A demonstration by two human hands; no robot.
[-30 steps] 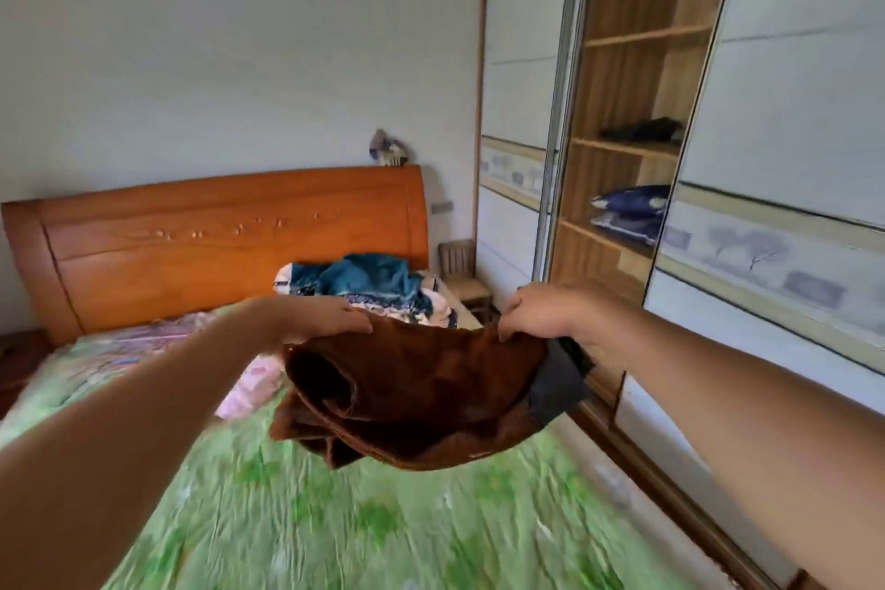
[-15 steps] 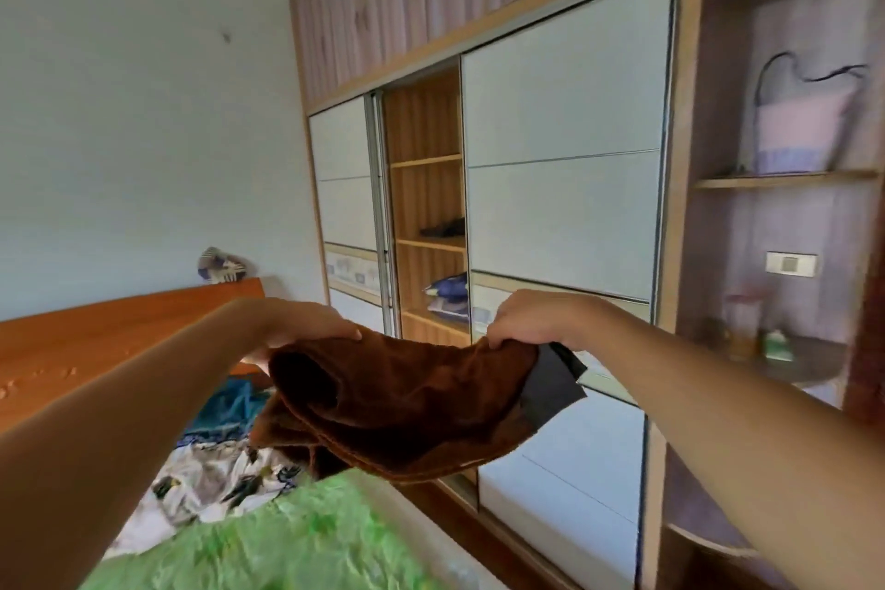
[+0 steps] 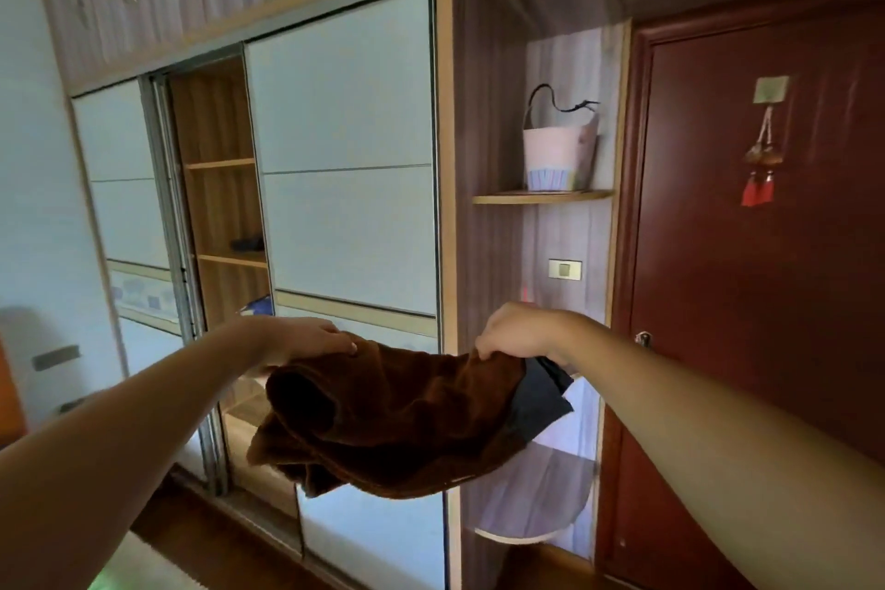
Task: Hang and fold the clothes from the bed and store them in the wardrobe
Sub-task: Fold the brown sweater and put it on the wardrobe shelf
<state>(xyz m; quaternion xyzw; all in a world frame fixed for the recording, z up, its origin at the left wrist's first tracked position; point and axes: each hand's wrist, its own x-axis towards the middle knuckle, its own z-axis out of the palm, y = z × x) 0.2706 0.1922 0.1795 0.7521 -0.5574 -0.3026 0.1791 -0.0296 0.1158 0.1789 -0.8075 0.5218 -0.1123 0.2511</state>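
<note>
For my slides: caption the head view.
Left hand and right hand hold a brown fleece garment before the wooden wardrobe.

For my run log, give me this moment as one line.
left hand: holds brown garment | right hand: pinches brown garment | brown garment: bunched, in the air | wardrobe: partly open, shelves showing | stage: not yet stored

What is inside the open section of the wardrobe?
Wooden shelves, a dark item on one, and something blue lower down. The left hand and the brown garment hide much of the lower part.
</note>
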